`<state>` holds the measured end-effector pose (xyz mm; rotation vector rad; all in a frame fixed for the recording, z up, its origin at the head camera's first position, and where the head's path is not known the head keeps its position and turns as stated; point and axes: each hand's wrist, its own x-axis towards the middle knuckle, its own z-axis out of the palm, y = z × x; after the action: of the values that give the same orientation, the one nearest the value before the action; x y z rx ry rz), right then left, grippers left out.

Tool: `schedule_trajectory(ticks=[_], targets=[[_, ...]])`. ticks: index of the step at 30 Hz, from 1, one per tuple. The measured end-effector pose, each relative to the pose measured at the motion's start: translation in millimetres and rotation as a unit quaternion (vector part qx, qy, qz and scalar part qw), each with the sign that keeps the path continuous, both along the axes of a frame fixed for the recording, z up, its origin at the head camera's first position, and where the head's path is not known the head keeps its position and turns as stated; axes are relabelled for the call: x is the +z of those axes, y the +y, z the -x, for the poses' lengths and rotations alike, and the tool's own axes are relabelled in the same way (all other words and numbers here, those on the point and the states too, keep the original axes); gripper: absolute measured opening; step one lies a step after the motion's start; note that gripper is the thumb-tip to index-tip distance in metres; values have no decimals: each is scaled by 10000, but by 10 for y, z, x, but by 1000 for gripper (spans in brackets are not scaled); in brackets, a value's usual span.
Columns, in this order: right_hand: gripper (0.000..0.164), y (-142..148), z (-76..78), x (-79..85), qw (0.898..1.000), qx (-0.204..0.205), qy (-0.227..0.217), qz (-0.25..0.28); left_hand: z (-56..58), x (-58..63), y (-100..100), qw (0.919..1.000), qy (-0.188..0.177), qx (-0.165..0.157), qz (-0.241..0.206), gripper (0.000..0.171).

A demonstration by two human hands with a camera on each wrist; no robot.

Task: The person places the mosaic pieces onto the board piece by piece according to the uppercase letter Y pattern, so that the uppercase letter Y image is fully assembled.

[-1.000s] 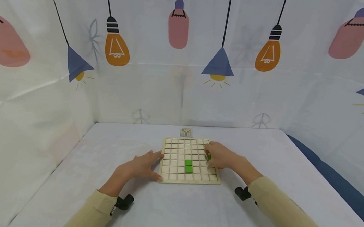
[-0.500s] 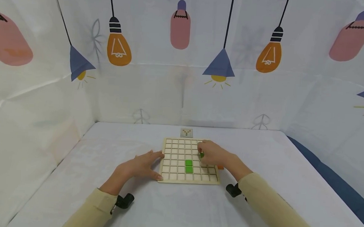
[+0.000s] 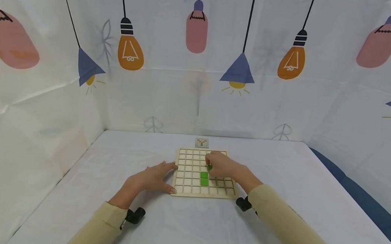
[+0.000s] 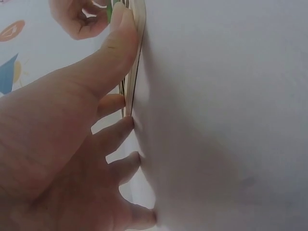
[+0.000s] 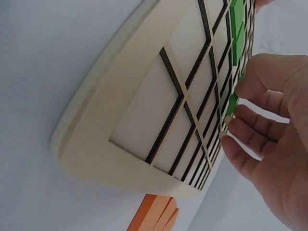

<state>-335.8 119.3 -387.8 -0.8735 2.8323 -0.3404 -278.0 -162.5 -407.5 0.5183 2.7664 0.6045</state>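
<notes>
Place inspected: a small sheet-walled booth, apparently fitted out for recording, around a white table (image 3: 190, 228). White sheets (image 3: 170, 98) stand at the far, left and right sides, creased at left, printed with blue lamps (image 3: 238, 69) and orange bulbs (image 3: 131, 54). Dark blue cloth (image 3: 361, 189) shows beyond the table's right edge. Black wrist cameras (image 3: 135, 215) support the recording finding. Home or lab: cannot be determined.

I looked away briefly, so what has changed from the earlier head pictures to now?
The right hand has moved left across the board, carrying a pinched green tile closer to the two laid green tiles. The left hand stays at the board's left edge, and those two tiles remain in place.
</notes>
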Motion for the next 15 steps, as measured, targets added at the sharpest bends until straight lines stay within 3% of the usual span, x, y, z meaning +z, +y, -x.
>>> schedule_trajectory(ticks=[15], targets=[[25, -151, 27, -28, 9994, 335, 63, -18, -7, 29, 26, 10000, -90, -1, -4, 92]])
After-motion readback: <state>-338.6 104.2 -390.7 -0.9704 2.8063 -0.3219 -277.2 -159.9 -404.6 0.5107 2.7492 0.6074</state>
